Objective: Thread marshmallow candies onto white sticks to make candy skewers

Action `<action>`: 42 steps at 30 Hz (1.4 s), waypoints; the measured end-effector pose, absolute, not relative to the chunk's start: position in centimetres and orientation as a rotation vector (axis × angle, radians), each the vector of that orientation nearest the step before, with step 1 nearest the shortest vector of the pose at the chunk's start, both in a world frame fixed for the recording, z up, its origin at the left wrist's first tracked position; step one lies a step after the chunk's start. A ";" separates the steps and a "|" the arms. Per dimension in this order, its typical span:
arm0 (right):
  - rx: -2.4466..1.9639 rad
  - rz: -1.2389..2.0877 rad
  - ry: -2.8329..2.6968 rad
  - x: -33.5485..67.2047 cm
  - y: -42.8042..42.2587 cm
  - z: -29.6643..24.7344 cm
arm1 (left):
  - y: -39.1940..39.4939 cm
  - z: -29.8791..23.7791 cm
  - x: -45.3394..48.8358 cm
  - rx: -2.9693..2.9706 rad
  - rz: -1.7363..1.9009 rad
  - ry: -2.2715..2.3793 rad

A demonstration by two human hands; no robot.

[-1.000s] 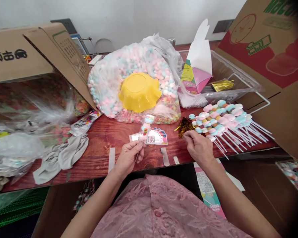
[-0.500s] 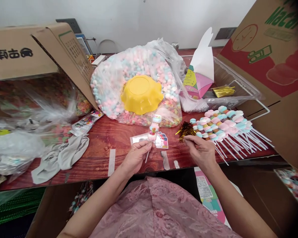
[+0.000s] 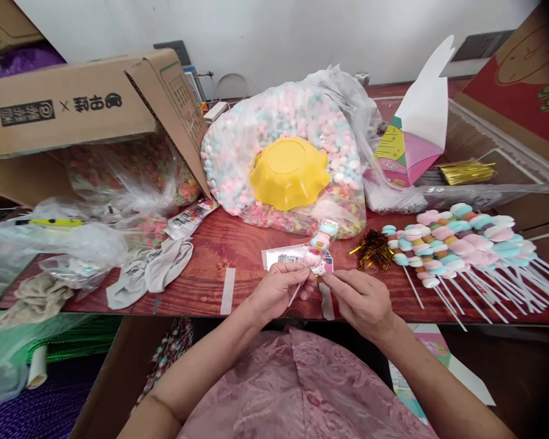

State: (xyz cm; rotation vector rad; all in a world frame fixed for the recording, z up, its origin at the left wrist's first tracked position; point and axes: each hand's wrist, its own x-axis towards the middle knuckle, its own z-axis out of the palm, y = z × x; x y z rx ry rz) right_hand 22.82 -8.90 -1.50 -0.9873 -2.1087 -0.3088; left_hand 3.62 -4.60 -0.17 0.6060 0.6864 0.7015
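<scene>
My left hand (image 3: 287, 286) is closed around the white stick of a wrapped marshmallow skewer (image 3: 321, 241), whose pink and blue pieces point up and tilt right inside a clear bag. Close beside it, my right hand (image 3: 359, 299) pinches a gold twist tie at the bag's neck; only a small glint of the tie shows between the fingers. A loose pile of gold twist ties (image 3: 376, 250) lies on the table right of the hands. Printed cards (image 3: 279, 256) lie flat behind the skewer, partly covered by my left hand.
Several finished-looking marshmallow skewers (image 3: 466, 244) lie heaped at the right. A yellow scalloped bowl (image 3: 290, 174) rests upside down on a big bag of marshmallows (image 3: 229, 146). An open carton (image 3: 91, 110) and a grey cloth (image 3: 150, 274) are at left; a clear plastic bin (image 3: 521, 137) stands back right.
My right hand has moved left from the twist-tie pile to the skewer, carrying a gold tie. My left hand still holds the stick. The camera view has shifted.
</scene>
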 end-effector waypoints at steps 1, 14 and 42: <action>-0.965 -0.331 -2.131 22.9 -8.8 -1.5 | -4.6 -0.2 3.6 0.588 0.690 0.672; -1.224 -0.052 -1.878 23.4 -9.2 -0.8 | -4.6 -0.5 3.4 0.752 0.682 0.904; -1.133 0.989 -0.970 17.7 -9.0 -3.0 | -4.3 -0.2 3.5 1.347 0.787 0.907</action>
